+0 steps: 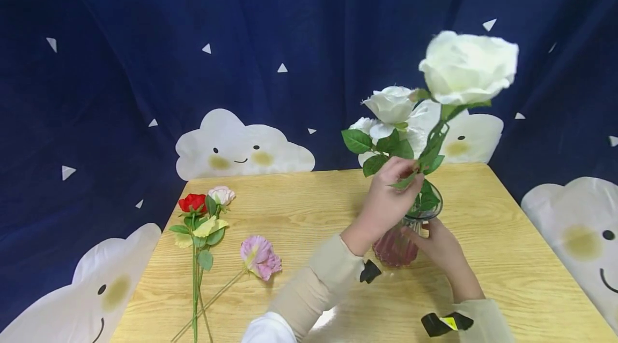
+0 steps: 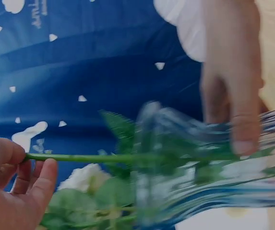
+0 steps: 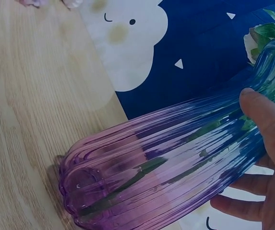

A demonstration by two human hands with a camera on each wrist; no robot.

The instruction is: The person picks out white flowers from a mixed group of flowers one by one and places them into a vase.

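Observation:
My left hand [image 1: 390, 198] pinches the green stem [image 2: 87, 157] of a large white rose [image 1: 468, 68] above the vase mouth. In the left wrist view, that stem runs from the fingers of my left hand [image 2: 24, 179] through the rim into the glass. My right hand [image 1: 441, 246] grips the ribbed glass vase [image 3: 142, 163] near its neck. The vase shades from blue at the top to pink-purple at its base, and stems show through its wall. Another white rose [image 1: 392, 104] with green leaves stands in it, partly behind my left hand.
On the wooden table [image 1: 299, 209] at the left lie a red rose [image 1: 192, 203], a pale pink rose [image 1: 221, 195], a yellowish flower [image 1: 210, 226] and a pink-purple flower [image 1: 260, 257], with long stems toward the front edge. A dark blue curtain [image 1: 270, 21] hangs behind.

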